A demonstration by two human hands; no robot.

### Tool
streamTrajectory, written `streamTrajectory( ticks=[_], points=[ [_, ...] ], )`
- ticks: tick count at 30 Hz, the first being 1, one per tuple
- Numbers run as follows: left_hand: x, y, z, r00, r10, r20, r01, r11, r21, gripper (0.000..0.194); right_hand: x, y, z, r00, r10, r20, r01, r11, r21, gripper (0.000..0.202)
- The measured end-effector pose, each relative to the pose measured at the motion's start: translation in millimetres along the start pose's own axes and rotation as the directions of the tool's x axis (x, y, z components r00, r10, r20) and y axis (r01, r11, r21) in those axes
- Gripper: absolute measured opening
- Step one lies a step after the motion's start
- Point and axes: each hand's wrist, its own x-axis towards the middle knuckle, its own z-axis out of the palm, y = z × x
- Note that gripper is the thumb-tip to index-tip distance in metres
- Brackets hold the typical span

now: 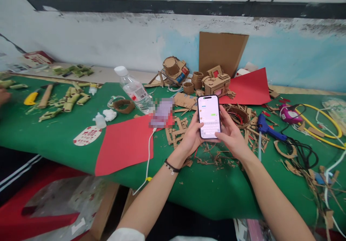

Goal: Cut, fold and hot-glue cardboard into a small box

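The lit phone (pixel 209 112) lay gripped between the left hand (pixel 191 136) at its eight o'clock and the right hand (pixel 231 136) at its four o'clock.

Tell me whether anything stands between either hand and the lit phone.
Nothing visible does: the left hand and right hand both hold the lit phone directly. The cardboard scraps lie on the green-covered table, not between them.

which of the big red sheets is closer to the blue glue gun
The right-hand sheet, towards the wall, just behind the blue glue gun; the left-hand sheet lies at the green table's front edge.
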Motion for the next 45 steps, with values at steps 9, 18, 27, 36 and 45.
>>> streamTrajectory(
  ticks=[9,18,27,36,45],
  points=[
    [5,-1,-2.0,0.995,-0.083,-0.051,0.082,0.996,-0.017,0.067,3,3,-3,0.996,0.027,-0.088,-0.034,0.996,-0.080,0.071],
    [6,-3,-5.0,0.980,-0.010,-0.198,0.032,0.994,0.108,0.067,2,0,0,0.995,0.082,-0.063,-0.085,0.995,-0.055,0.064],
    [2,-3,2.0,0.988,0.023,-0.156,0.000,0.989,0.146,0.064,3,-4,0,0.989,0.058,-0.139,-0.074,0.991,-0.111,0.055],
    [7,-13,-5.4,0.992,-0.005,-0.127,0.024,0.989,0.149,0.067,1,7,-2,0.975,-0.129,-0.182,0.038,0.898,-0.438,0.057],
    [7,-12,-4.8,0.994,-0.022,-0.109,0.031,0.996,0.081,0.060,0,5,-4,0.976,-0.160,-0.147,0.053,0.833,-0.551,0.053]
  ],
)
